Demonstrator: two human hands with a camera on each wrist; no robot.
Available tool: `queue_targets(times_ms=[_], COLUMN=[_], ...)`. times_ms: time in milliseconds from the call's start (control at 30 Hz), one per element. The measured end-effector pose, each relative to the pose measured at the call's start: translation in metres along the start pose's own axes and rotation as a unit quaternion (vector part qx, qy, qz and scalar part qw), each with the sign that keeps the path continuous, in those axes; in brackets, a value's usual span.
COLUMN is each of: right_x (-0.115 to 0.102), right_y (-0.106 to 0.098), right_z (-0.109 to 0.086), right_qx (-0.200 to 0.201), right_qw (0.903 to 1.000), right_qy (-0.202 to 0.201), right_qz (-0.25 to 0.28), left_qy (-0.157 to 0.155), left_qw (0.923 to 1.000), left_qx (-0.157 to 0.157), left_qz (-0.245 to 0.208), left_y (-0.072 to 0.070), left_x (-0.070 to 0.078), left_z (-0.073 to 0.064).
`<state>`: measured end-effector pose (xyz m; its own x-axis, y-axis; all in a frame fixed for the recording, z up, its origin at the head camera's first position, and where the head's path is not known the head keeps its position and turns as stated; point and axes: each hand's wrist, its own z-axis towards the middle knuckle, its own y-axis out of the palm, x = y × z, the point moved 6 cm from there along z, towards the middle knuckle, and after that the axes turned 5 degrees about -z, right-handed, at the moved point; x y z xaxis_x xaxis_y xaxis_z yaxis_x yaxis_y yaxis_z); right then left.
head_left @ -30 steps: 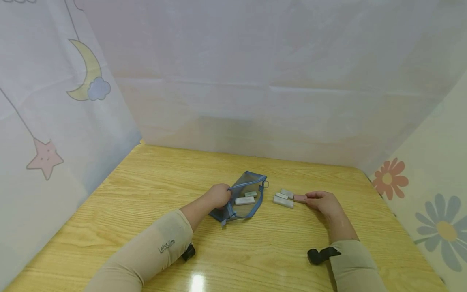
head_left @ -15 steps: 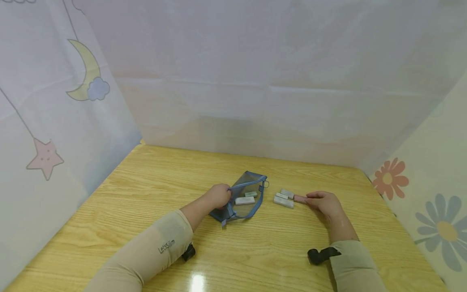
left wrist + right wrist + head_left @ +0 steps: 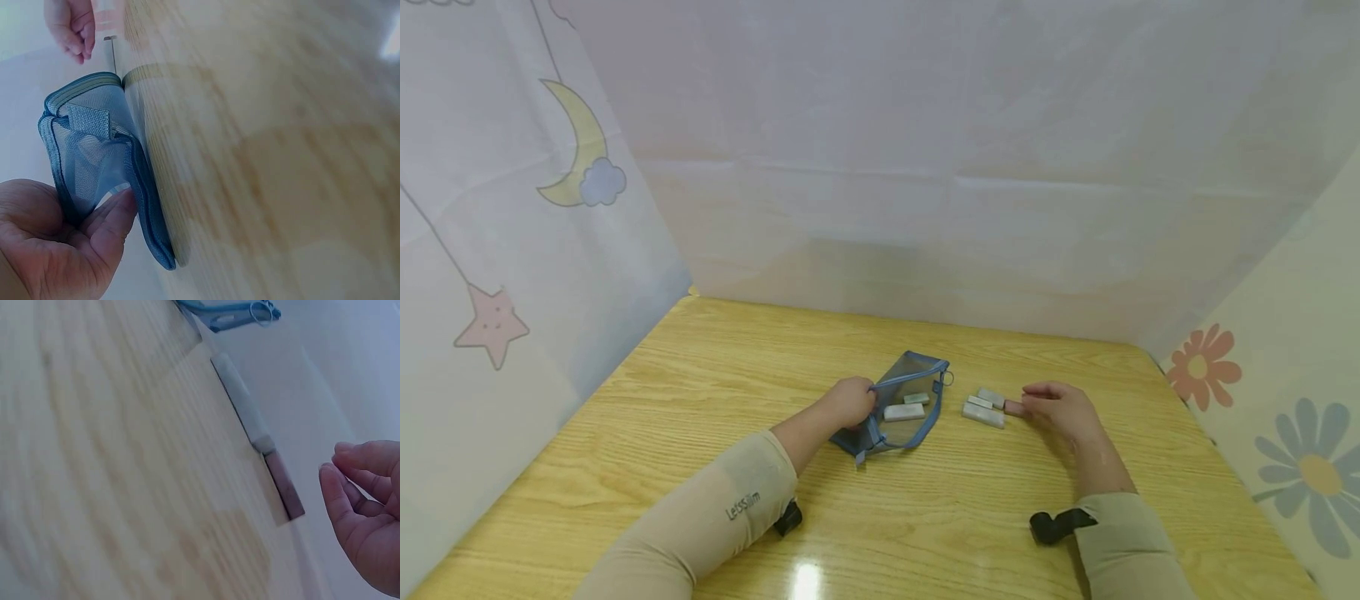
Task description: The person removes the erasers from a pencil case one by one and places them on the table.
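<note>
My left hand (image 3: 852, 402) grips the near left side of a blue mesh zip pouch (image 3: 910, 367), which lies open-mouthed on the table. In the left wrist view, the thumb and fingers pinch the pouch's mesh wall (image 3: 78, 162). Inside the pouch lie a whitish rectangular block (image 3: 904, 412) and a smaller greenish block (image 3: 916, 399). My right hand (image 3: 1063, 410) hovers close over a pinkish-brown block (image 3: 284, 485); its fingertips are nearly together with nothing between them. That block's end meets a group of pale grey blocks (image 3: 982, 415) right of the pouch.
The wood-grain table (image 3: 925, 525) extends around both hands. A pale fabric backdrop (image 3: 880, 208) with printed moon, star and flowers stands behind and at both sides. Each wrist wears a black camera mount (image 3: 1060, 527). A metal ring (image 3: 947, 379) hangs at the pouch's far corner.
My right hand has let go of the pinkish-brown block and risen slightly up and to the left. The block stays beside the grey ones. Left hand and pouch have kept still.
</note>
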<state>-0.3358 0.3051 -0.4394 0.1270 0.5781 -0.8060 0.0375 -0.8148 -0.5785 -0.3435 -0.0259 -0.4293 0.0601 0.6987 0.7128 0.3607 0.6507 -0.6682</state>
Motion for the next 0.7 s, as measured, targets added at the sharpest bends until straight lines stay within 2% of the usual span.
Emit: queue_targets(times_ms=[167, 333, 467, 567, 700], right_x=[-0.022, -0.041, -0.055, -0.063, -0.070], right_y=[0.012, 0.029, 0.043, 0.054, 0.071], right_z=[0.000, -0.001, -0.004, -0.005, -0.005], right_qx=[-0.020, -0.055, -0.072, -0.081, -0.103], right_qw=[0.9977, 0.9928, 0.9901, 0.9880, 0.9869], right_qy=[-0.054, -0.089, -0.116, -0.130, -0.121], right_qz=[0.034, 0.058, 0.034, 0.022, 0.029], left_qy=[0.000, -0.001, 0.002, 0.004, 0.001], left_qw=[1.0000, 1.0000, 1.0000, 0.9999, 0.9999], left_qx=[0.000, 0.002, 0.003, 0.003, 0.004], left_qz=[-0.005, -0.001, 0.004, 0.009, 0.009], left_y=[0.000, 0.000, 0.000, 0.000, 0.000], left_x=[0.000, 0.000, 0.001, 0.001, 0.001], left_z=[-0.001, -0.001, -0.001, 0.000, 0.000])
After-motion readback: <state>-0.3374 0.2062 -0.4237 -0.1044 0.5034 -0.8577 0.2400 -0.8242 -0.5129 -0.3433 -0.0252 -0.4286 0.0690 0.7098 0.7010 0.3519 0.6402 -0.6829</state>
